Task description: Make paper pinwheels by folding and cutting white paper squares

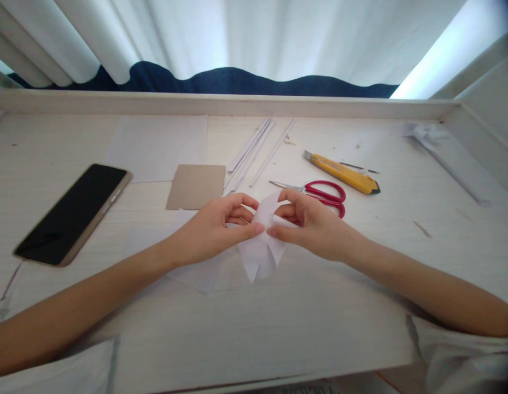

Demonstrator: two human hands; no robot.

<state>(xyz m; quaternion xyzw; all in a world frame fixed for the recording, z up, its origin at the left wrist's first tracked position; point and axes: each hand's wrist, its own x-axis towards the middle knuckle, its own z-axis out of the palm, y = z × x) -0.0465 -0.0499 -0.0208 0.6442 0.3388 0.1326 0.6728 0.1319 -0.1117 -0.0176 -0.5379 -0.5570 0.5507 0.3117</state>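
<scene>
A white paper flower (260,257) with pointed petals is held up over the middle of the table. My left hand (219,227) pinches it from the left, thumb on its centre. From the right, my right hand (309,224) grips the same flower, its thumb tip close beside the other thumb. The fingers behind the petals are partly hidden. Just beyond my right hand lie red-handled scissors (325,191), with their blades pointing left. White paper sheets (196,273) lie under and beside my left hand.
A phone (73,213) lies at left, near a white sheet (163,142) and a brown cardboard square (196,186). Thin paper strips (254,148) lie at the back. A yellow utility knife (344,172) is right of them. A rolled paper stem (450,164) rests far right.
</scene>
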